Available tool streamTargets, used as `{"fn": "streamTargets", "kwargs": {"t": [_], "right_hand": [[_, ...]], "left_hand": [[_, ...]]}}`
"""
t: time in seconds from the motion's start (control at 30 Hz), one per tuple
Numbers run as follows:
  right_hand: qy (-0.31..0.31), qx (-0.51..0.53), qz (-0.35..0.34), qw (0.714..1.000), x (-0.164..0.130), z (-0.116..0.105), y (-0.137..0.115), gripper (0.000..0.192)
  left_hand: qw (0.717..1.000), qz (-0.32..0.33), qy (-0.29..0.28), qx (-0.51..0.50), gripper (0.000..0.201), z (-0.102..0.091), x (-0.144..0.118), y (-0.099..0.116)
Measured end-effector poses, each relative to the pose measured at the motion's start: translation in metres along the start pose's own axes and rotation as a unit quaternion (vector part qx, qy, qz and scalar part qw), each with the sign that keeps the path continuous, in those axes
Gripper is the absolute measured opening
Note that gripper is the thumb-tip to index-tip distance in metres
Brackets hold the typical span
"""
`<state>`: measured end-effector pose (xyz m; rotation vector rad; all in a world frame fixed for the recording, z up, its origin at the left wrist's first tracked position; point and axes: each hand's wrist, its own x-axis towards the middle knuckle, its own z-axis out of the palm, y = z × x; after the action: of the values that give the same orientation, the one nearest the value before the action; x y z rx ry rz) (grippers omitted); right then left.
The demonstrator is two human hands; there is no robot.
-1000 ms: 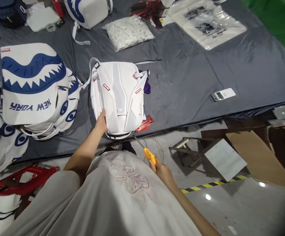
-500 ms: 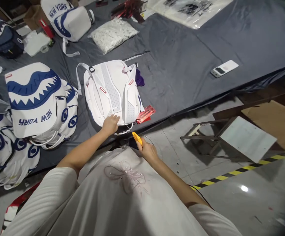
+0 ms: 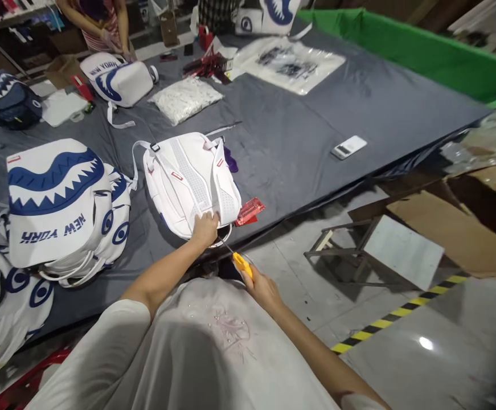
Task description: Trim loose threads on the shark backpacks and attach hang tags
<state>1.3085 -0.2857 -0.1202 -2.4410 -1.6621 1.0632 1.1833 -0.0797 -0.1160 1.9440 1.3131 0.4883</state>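
A white backpack (image 3: 188, 176) lies back-side up on the dark grey cloth of the table (image 3: 307, 136), straps facing me. My left hand (image 3: 205, 229) rests on its near bottom edge, fingers curled over the fabric. My right hand (image 3: 261, 287) holds a yellow-handled tool (image 3: 242, 263) just below the table edge, its thin metal tip pointing toward the bag's bottom rim. A red tag (image 3: 250, 210) lies beside the bag's right corner.
White and blue shark-mouth backpacks (image 3: 60, 199) are stacked at the left. A bag of white pieces (image 3: 185, 98), plastic sleeves (image 3: 290, 62), a white remote (image 3: 349, 147) lie farther out. Another person (image 3: 98, 23) stands at the far side. A folded stool (image 3: 376, 250) and cardboard (image 3: 456, 233) sit on the floor at right.
My left hand slid from the bag's left side to its near bottom edge. My right hand with the yellow tool rose closer to the bag. The view tilted up.
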Motion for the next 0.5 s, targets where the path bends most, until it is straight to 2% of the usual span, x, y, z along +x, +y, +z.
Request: {"fn": "streamTargets", "kwargs": {"t": [0.1, 0.2, 0.23, 0.3, 0.33, 0.4, 0.5], "right_hand": [[0.105, 0.122, -0.081, 0.984, -0.014, 0.005, 0.021, 0.046], [0.197, 0.231, -0.157, 0.940, -0.014, 0.005, 0.022, 0.049], [0.207, 0.245, -0.165, 0.933, -0.010, 0.002, 0.017, 0.048], [0.208, 0.256, -0.170, 0.929, 0.000, -0.009, 0.006, 0.047], [0.203, 0.254, -0.170, 0.930, 0.007, -0.016, 0.001, 0.047], [0.192, 0.242, -0.165, 0.937, 0.019, -0.029, -0.004, 0.050], [0.167, 0.201, -0.123, 0.957, 0.035, -0.038, 0.000, 0.056]], "left_hand": [[0.997, -0.005, 0.058, -0.048, 0.022, -0.043, 0.030, 0.021], [0.978, -0.006, 0.164, -0.132, 0.025, -0.088, 0.044, 0.036], [0.962, -0.020, 0.200, -0.185, 0.029, -0.094, 0.042, 0.039], [0.924, -0.064, 0.240, -0.290, 0.037, -0.091, 0.024, 0.040], [0.912, -0.089, 0.234, -0.325, 0.041, -0.083, 0.009, 0.039], [0.913, -0.129, 0.175, -0.345, 0.046, -0.059, -0.028, 0.034], [0.919, -0.170, 0.001, -0.356, 0.039, -0.036, -0.088, 0.024]]}}
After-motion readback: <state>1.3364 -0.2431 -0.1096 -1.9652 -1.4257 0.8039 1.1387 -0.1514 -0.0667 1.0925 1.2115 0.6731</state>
